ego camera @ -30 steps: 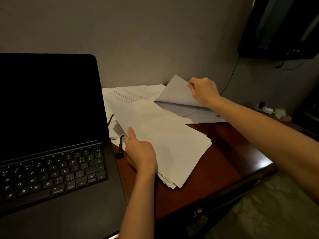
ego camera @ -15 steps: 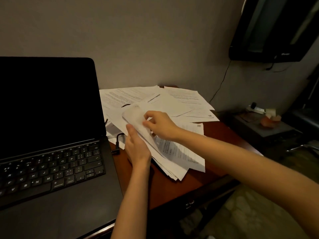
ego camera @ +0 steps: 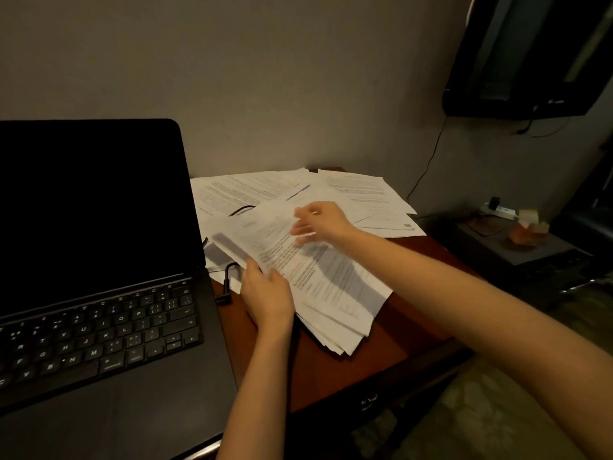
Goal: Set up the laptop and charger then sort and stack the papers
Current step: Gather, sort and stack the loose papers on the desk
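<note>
A black laptop (ego camera: 99,277) stands with its lid up and its screen dark on the left of the wooden desk (ego camera: 331,370). A black charger cable (ego camera: 227,283) is plugged into its right side. My left hand (ego camera: 268,298) grips the near left edge of a fanned stack of printed papers (ego camera: 331,293). My right hand (ego camera: 320,224), blurred, hovers over the stack's far part with fingers spread, holding nothing. Loose printed sheets (ego camera: 358,190) lie spread at the back of the desk by the wall.
A dark screen (ego camera: 530,54) hangs on the wall at the upper right with a thin cable running down. A low dark side table (ego camera: 517,250) to the right carries a power strip (ego camera: 499,210) and small blocks. The desk's right edge lies close to the papers.
My right hand brought a sheet from the back of the desk onto the stack, let go of it and now lifts away. My left hand stayed on the stack's edge.
</note>
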`<state>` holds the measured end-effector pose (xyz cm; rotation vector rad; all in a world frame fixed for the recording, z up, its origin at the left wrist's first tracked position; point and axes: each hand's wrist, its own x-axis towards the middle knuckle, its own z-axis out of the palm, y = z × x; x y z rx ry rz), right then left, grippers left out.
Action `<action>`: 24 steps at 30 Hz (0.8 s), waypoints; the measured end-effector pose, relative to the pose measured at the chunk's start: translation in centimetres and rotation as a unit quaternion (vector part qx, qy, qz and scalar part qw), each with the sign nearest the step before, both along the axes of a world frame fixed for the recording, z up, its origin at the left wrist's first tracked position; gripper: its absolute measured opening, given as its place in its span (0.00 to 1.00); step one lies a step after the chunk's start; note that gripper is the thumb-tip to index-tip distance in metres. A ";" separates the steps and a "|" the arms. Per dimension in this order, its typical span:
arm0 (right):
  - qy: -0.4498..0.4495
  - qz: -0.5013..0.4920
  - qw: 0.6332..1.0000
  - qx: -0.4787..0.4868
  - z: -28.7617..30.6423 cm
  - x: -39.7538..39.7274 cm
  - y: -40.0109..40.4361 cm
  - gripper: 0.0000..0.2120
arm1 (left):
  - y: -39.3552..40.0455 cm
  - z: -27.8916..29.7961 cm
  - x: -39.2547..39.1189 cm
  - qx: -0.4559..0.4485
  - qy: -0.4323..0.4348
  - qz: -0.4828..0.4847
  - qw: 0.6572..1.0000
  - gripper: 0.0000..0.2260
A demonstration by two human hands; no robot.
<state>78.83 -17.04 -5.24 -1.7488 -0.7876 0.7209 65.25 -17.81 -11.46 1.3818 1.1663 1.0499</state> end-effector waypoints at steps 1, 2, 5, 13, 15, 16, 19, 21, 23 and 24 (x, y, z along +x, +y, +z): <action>-0.095 -0.042 0.994 -0.033 -0.4 2.0 0.0 0.08 | 0.1 -0.1 0.2 -0.001 -0.007 0.008 1.000 0.17; -0.181 -0.072 0.978 -0.075 -0.8 4.0 -0.2 0.09 | 0.1 0.0 0.3 -0.005 -0.020 0.016 1.000 0.21; -0.313 -0.072 0.926 -0.200 -2.4 9.0 -0.7 0.18 | 0.1 0.5 0.6 -0.012 -0.051 0.039 0.998 0.36; -0.455 0.165 0.845 -0.229 -2.5 13.0 0.7 0.30 | 0.5 0.3 0.7 -0.033 -0.041 0.042 0.998 0.32; -0.464 0.192 0.828 -0.250 -2.1 13.3 0.9 0.30 | 0.4 0.6 0.7 -0.039 -0.036 0.045 0.998 0.30; -0.490 0.200 0.810 -0.254 -2.0 13.3 1.0 0.28 | 0.3 0.6 0.7 -0.039 -0.036 0.045 0.998 0.30; -0.579 0.182 0.765 -0.217 -2.4 13.1 0.8 0.18 | 0.4 0.7 0.7 -0.044 -0.043 0.044 0.997 0.29; -0.619 0.162 0.740 -0.208 -2.7 13.1 0.4 0.15 | 0.3 0.8 0.6 -0.042 -0.039 0.043 0.997 0.29; -0.656 0.144 0.708 -0.217 -2.9 13.0 0.0 0.14 | 0.2 1.0 0.6 -0.035 -0.033 0.041 0.998 0.28; -0.670 0.140 0.694 -0.224 -2.8 12.9 -0.1 0.14 | 0.2 0.9 0.6 -0.034 -0.031 0.040 0.998 0.28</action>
